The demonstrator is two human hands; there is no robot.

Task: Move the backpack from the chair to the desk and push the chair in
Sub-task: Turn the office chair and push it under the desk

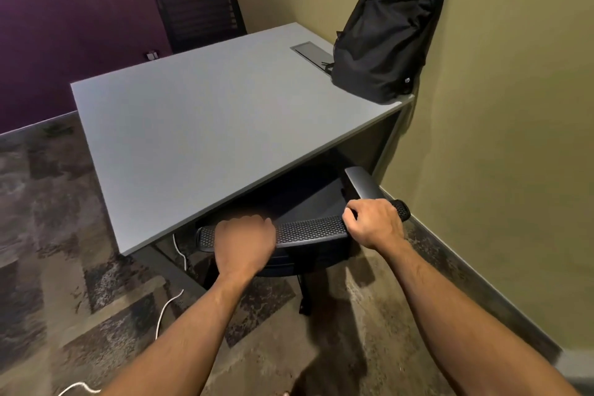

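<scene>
A black backpack (389,35) stands upright on the far right corner of the grey desk (199,125), leaning against the olive wall. The black mesh chair (308,230) sits with its seat under the desk's near edge; only the top of its backrest and one grey armrest (363,185) show. My left hand (246,241) grips the backrest's top edge towards its left end. My right hand (374,223) grips the same edge near its right end.
A second dark chair (199,13) stands beyond the desk by the purple wall. A metal cable hatch (311,53) is set in the desk beside the backpack. A white cable (168,305) trails over the carpet at lower left. The olive wall runs close on the right.
</scene>
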